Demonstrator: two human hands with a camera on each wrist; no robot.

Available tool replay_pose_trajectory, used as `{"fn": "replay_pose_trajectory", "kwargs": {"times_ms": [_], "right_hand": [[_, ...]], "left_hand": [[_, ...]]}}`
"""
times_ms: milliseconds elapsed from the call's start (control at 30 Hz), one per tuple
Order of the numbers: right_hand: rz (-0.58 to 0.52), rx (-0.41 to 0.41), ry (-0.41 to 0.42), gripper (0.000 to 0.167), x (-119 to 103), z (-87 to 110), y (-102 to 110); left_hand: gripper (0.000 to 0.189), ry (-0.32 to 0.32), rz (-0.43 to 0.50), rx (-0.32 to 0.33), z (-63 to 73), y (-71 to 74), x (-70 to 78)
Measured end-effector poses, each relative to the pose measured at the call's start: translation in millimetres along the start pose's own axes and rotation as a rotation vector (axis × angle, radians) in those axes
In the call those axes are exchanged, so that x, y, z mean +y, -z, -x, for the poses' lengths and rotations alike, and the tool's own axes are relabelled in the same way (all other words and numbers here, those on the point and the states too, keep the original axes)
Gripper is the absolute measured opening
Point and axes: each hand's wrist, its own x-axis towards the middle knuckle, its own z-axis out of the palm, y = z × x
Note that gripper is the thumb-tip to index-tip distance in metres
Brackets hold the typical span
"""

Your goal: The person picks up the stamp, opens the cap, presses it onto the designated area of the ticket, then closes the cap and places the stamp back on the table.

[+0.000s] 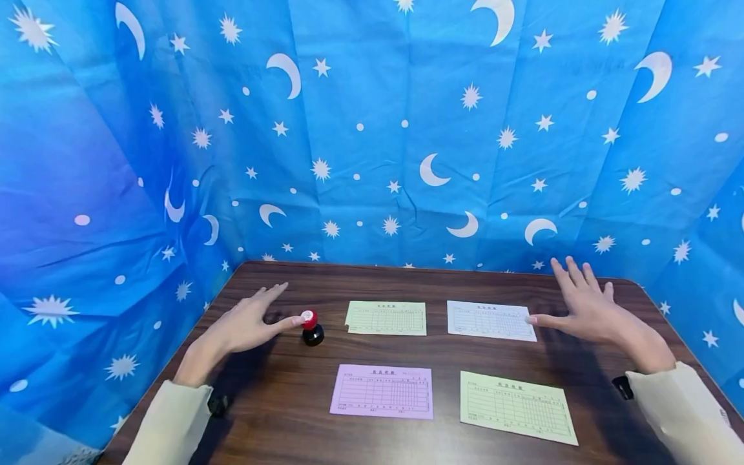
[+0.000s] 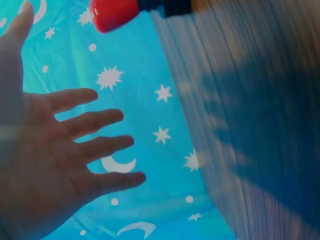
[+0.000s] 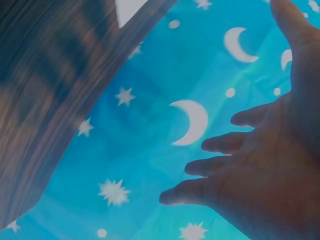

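Note:
With fingers spread and straight, the left hand (image 1: 247,323) hovers over the table's left side, its shadow cast beneath. Its thumb tip overlaps the top of a stamp (image 1: 312,333) with a red knob and black base in the head view; the left wrist view shows the red knob (image 2: 114,14) apart from the palm. On the far right, the right hand (image 1: 593,310) is raised with spread fingers and holds nothing. Its thumb tip appears over the right edge of a white printed slip (image 1: 491,321). Whether it touches the paper cannot be told.
A green slip (image 1: 386,318) lies right of the stamp. Nearer the front are a purple slip (image 1: 382,392) and another green slip (image 1: 516,407). The dark wooden table (image 1: 314,445) is bordered by a blue curtain (image 1: 372,148) with moons and stars.

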Motion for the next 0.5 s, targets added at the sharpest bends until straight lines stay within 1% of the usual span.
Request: {"fn": "replay_pose_trajectory", "kwargs": {"times_ms": [167, 333, 433, 500], "right_hand": [[-0.034, 0.022, 0.071, 0.123, -19, -0.6, 1], [-0.065, 0.030, 0.131, 0.107, -37, 1.4, -3], [-0.085, 0.059, 0.156, 0.095, -44, 5.3, -8], [-0.102, 0.092, 0.171, 0.088, -49, 6.6, -11]], "left_hand": [[0.102, -0.082, 0.053, 0.042, 1.0, -1.4, 6.2], [0.094, -0.146, 0.066, 0.070, 1.0, -7.1, 11.4], [0.087, -0.181, 0.070, 0.076, 0.4, -12.4, 13.9], [0.081, -0.208, 0.076, 0.095, -1.3, -15.0, 14.8]]}}
